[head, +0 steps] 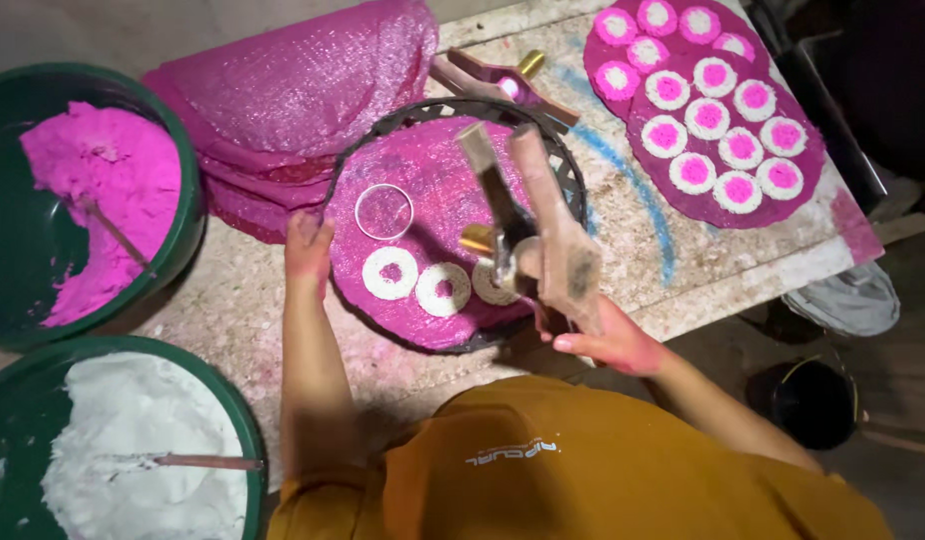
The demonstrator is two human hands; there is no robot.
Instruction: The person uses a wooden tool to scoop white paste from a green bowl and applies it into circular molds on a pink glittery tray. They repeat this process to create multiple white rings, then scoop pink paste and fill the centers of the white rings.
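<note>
Buckets sit far left, one with pink powder [98, 185], one with white powder [133, 440]. Next, my left hand [308, 250] presses the round tray [348, 180], fingers flat and spread. White rings [391, 272] lie there. My right hand [608, 340] grips the wooden press [543, 230] tight.

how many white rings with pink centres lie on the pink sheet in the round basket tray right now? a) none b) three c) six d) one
b: three white rings sit in a row on the pink sheet near the right hand with its wooden press.
</note>
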